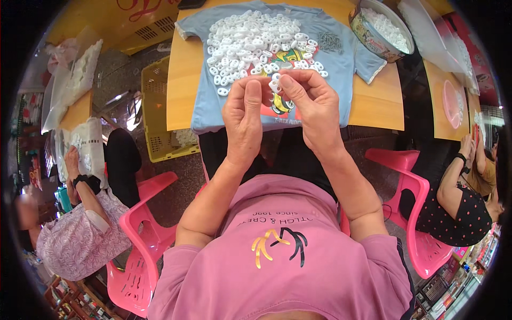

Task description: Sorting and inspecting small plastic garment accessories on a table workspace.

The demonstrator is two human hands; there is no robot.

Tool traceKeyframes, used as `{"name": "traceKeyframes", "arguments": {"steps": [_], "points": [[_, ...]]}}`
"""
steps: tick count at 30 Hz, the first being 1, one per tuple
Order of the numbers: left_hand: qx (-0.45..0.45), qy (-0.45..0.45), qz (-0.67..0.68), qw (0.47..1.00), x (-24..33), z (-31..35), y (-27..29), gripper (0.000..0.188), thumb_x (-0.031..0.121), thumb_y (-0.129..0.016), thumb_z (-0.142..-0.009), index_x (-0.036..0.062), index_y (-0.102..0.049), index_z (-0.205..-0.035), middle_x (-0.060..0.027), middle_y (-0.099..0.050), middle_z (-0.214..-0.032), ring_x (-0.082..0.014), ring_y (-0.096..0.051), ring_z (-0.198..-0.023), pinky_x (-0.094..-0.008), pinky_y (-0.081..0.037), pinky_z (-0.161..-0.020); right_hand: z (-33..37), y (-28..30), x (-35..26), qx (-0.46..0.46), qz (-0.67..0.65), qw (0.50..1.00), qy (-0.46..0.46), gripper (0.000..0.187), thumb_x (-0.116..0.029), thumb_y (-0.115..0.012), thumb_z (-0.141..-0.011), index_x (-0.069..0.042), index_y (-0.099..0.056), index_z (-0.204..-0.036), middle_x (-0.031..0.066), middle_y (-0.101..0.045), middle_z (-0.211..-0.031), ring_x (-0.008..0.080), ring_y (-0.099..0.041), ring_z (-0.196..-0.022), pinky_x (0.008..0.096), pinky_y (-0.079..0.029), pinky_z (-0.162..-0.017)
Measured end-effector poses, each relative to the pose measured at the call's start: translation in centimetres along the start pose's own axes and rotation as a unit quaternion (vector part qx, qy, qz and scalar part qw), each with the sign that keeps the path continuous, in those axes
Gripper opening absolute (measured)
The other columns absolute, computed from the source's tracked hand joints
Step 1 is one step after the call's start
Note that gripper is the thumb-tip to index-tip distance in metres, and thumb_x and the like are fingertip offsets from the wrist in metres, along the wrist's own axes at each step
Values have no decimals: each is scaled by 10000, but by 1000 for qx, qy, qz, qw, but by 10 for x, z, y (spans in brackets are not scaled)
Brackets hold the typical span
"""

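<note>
Over the near edge of a light-blue T-shirt (210, 109) spread on the table, both my hands are raised close together. A small white plastic piece with round holes (274, 82) is pinched between the thumb and forefinger of my right hand (320, 109). My left hand (244, 120) is closed beside it, thumb upright, fingers curled toward the piece; what they grip is hidden. Beyond my hands lies a heap of similar white two-hole pieces (245, 45). To its right sits a small pile of thin grey metal bits (329, 41).
A round tin (362, 32) full of white pieces stands at the table's far right. Yellow crates (154, 106) are on the floor left of the wooden table (181, 90). Pink chairs (144, 234) flank me. One person (85, 234) sits at left, others (453, 197) at right.
</note>
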State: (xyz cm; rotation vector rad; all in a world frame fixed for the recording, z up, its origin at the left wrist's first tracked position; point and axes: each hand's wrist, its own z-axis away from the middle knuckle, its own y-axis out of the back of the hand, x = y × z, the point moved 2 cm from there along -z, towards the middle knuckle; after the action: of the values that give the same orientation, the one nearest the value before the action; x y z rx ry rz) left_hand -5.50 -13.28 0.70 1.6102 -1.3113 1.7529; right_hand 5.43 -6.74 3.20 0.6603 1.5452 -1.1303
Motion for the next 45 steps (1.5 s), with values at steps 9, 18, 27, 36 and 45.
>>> {"name": "traceKeyframes", "arguments": {"steps": [9,18,27,36,45], "points": [[-183,-112,12,977,-5,-9,9,391,356,-491,-997,15,-591,-1159,-130,-563,-1210,-232,-491,-1182,-374,-356,-1026,13,-13,0,-80,-110,990,-34,488,-31,-610,-923,-29,-382,-1354,41,-622,-970,90,-589,-910,237,-473,-848],[-131,-127,53,982,5,14,32,343,312,-522,-985,2,-590,-1115,-132,-586,-1178,-271,-499,-1204,-411,-346,-1057,26,-40,20,-132,-241,957,-94,561,-17,-618,-910,-53,-332,-1391,43,-600,-1073,103,-583,-1011,250,-465,-896],[-105,-168,48,979,8,8,31,303,276,-532,-984,1,-592,-1094,-128,-595,-1152,-260,-510,-1173,-403,-357,-1049,27,-52,15,-119,-202,972,-2,502,-2,-596,-920,-39,-368,-1366,50,-600,-1059,113,-576,-991,271,-450,-915],[9,-168,13,986,23,8,21,198,178,-574,-966,9,-576,-1071,-111,-584,-1110,-207,-519,-1123,-344,-378,-1012,17,-47,3,-87,-25,992,87,350,-37,-631,-914,-1,-522,-1245,37,-645,-957,90,-596,-879,230,-476,-807],[-63,-240,-272,930,37,-3,43,171,16,-686,-836,22,-573,-965,-104,-588,-919,-234,-565,-872,-326,-455,-804,-3,-17,-16,-180,227,946,141,143,-58,-657,-894,15,-666,-1018,42,-660,-937,101,-595,-836,231,-483,-746]]}}
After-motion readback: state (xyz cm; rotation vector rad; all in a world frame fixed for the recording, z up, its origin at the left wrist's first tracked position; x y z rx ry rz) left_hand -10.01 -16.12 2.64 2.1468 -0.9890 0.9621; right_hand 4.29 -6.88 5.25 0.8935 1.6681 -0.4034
